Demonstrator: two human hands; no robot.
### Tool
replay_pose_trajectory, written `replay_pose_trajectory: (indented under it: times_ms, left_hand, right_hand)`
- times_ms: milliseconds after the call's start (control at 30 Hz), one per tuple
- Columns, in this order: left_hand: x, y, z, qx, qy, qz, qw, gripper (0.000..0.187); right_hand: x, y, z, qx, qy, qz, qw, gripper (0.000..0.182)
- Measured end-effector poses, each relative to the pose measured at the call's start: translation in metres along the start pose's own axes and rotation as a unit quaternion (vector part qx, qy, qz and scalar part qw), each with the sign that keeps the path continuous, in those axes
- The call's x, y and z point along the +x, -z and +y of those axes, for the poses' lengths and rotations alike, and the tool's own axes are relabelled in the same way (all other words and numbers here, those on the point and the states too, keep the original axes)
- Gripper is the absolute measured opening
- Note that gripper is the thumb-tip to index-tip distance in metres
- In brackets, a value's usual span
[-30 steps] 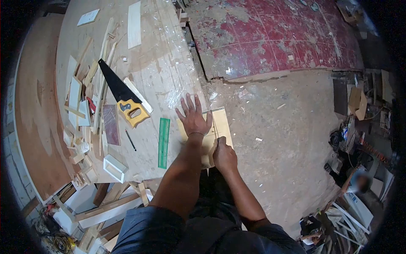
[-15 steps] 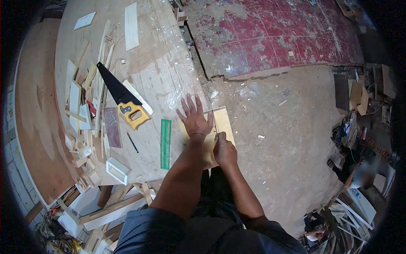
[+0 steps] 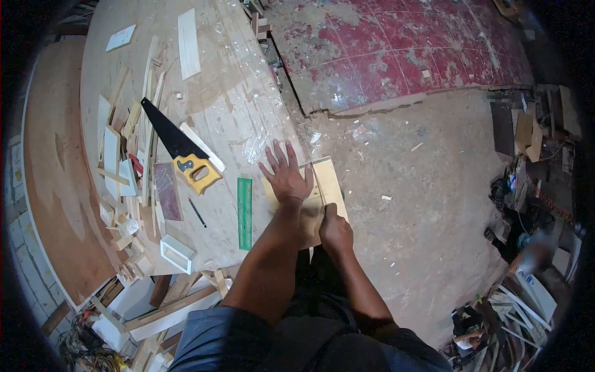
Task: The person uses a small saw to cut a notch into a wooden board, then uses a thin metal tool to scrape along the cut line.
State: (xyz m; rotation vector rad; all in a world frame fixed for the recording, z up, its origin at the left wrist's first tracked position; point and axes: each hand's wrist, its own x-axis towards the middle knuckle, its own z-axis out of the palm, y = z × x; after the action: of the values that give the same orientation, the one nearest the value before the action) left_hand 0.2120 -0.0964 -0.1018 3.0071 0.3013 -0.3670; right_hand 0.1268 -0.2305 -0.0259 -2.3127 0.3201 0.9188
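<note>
A pale yellow wooden board (image 3: 331, 180) lies at the table's right edge, part of it jutting past the edge. My left hand (image 3: 287, 177) is pressed flat on it, fingers spread. On the board's right side my right hand (image 3: 336, 230) is closed round a thin tool, mostly hidden in the fist; its kind cannot be made out. A narrow dark line runs along the board from its far edge to this fist. Left of my left forearm lies a green ruler (image 3: 245, 214). Farther left is a handsaw (image 3: 180, 146) with a yellow handle and black blade.
A pencil (image 3: 198, 212), a brownish rectangular sheet (image 3: 167, 191) and a small white frame (image 3: 176, 253) lie on the table (image 3: 217, 118). Wood strips and offcuts pile up at its left. Below are more scrap boards (image 3: 167, 310). Another person (image 3: 527, 254) sits at the far right.
My right hand has slid a little toward me along the board. My left hand keeps its flat hold. The view has shifted slightly.
</note>
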Motion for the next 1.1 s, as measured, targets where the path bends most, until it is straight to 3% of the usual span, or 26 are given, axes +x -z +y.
replay_pose_trajectory:
  times_ms: [100,267,333,400,500,567,767,900,967,1067,1100]
  left_hand:
    - [-0.001,0.003,0.000,-0.023,-0.017,0.008,1.000,0.087]
    - [-0.001,-0.004,-0.001,-0.011,-0.011,0.019,1.000,0.086]
    - [0.000,-0.003,-0.001,-0.015,-0.011,0.017,1.000,0.086]
    - [-0.001,-0.004,-0.001,-0.023,-0.011,0.023,0.999,0.086]
    - [-0.001,-0.005,-0.002,-0.031,-0.017,0.034,0.999,0.087]
    - [-0.001,-0.005,0.000,-0.024,-0.016,0.035,0.999,0.087]
    - [0.000,-0.009,-0.003,-0.024,-0.020,0.042,0.999,0.087]
    - [-0.001,-0.006,-0.001,-0.028,-0.020,0.044,0.998,0.087]
    - [-0.002,-0.006,-0.001,-0.029,-0.022,0.044,0.998,0.087]
    - [0.000,-0.004,-0.002,-0.030,-0.021,0.036,0.999,0.087]
    - [0.000,-0.004,-0.001,-0.034,-0.017,0.028,0.999,0.087]
  right_hand:
    - [0.022,-0.006,-0.007,0.021,0.062,0.031,0.997,0.022]
    - [0.027,-0.017,0.002,0.026,0.065,0.035,0.997,0.021]
    - [0.004,-0.003,0.000,0.020,-0.013,-0.028,0.999,0.022]
    - [0.002,-0.008,0.003,0.034,-0.034,-0.039,0.998,0.025]
    - [0.027,-0.018,-0.003,0.037,-0.015,0.000,0.999,0.025]
    - [0.054,-0.040,0.000,0.023,0.079,0.077,0.994,0.020]
    - [0.004,-0.005,-0.002,0.035,0.002,0.017,0.999,0.019]
    - [0.023,-0.014,-0.006,0.053,0.021,0.052,0.997,0.018]
    - [0.054,-0.022,-0.015,0.029,0.082,0.070,0.994,0.022]
    - [0.052,-0.035,0.002,0.031,0.076,0.064,0.995,0.027]
    - [0.034,-0.020,-0.001,0.070,0.018,0.026,0.997,0.027]
